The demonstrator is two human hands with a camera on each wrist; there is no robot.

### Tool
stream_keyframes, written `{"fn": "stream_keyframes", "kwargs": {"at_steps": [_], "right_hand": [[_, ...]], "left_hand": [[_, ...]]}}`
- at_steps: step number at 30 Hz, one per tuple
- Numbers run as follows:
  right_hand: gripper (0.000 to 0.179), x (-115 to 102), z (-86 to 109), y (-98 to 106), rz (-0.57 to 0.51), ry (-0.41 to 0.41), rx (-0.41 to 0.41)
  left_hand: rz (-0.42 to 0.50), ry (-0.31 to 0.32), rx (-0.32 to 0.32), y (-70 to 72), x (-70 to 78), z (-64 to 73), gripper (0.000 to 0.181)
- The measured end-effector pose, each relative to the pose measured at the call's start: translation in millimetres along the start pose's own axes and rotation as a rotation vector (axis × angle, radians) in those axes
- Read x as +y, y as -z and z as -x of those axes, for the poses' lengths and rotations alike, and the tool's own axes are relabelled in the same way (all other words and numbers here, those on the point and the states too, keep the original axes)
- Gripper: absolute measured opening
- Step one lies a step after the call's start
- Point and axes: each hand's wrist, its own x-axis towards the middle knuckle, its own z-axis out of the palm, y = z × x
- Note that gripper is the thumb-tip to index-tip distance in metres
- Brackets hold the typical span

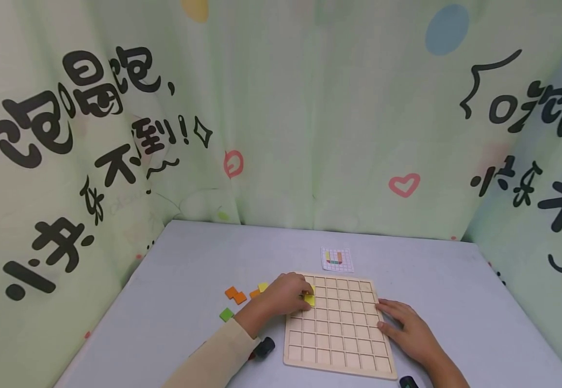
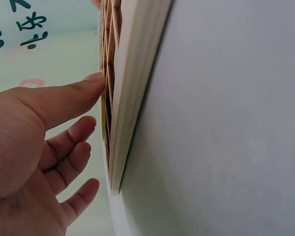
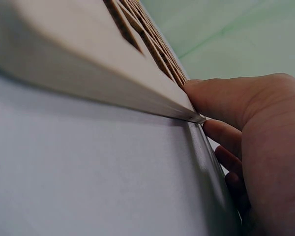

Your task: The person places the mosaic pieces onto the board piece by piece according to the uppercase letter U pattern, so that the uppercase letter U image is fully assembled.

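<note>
A pale wooden grid board (image 1: 337,339) lies flat on the table, its cells edged by raised ridges. My left hand (image 1: 288,293) reaches over its far left part, finger and thumb at either end of a yellow puzzle piece (image 1: 310,300). Seen from the left wrist, the thumb presses on that yellow piece (image 2: 103,120) at the board's surface, the other fingers loosely bent. On the opposite side, my right hand (image 1: 409,328) rests at the board's right edge with fingers extended. The right wrist view has its thumb (image 3: 211,98) against the board's rim (image 3: 113,83).
Left of the board lie orange pieces (image 1: 235,295), a green piece (image 1: 226,314) and another yellow piece (image 1: 263,286), partly behind the left arm. Beyond the board is a small pattern card (image 1: 337,260). A printed curtain (image 1: 281,118) encloses the table.
</note>
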Motion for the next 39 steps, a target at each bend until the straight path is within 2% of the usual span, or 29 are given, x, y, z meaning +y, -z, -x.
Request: {"fn": "stream_keyframes", "kwargs": {"at_steps": [5, 9, 13, 19, 24, 30, 32, 39], "right_hand": [[0.054, 0, 0.1, -1, -0.007, -0.007, -0.012], [0.054, 1, -1.6, 2, 0.002, 0.012, -0.006], [0.053, 2, -4.1, 6, 0.013, 0.041, 0.014], [0.056, 3, -5.5, 5, 0.012, 0.03, 0.001], [0.055, 1, -2.7, 2, -0.011, 0.015, -0.014], [0.054, -2, -1.1, 2, 0.005, 0.016, -0.009], [0.054, -2, -1.1, 2, 0.004, 0.016, -0.008], [0.054, 1, -2.3, 0, -0.005, 0.013, -0.01]], "left_hand": [[0.021, 0.029, 0.005, 6.4, 2.4, 5.4, 0.027], [0.03, 0.042, 0.024, 15.5, -1.6, 9.1, 0.028], [0.029, 0.049, 0.041, 21.7, -11.1, 10.8, 0.027], [0.062, 0.147, 0.035, 30.3, -26.7, 20.0, 0.028], [0.072, 0.222, 0.038, 29.5, -44.5, 30.7, 0.029], [0.074, 0.217, 0.104, 30.3, -64.0, 42.1, 0.025], [0.093, 0.227, 0.113, 31.7, -68.1, 45.8, 0.024], [0.194, 0.321, 0.099, 31.6, -74.9, 52.4, 0.023]]}}
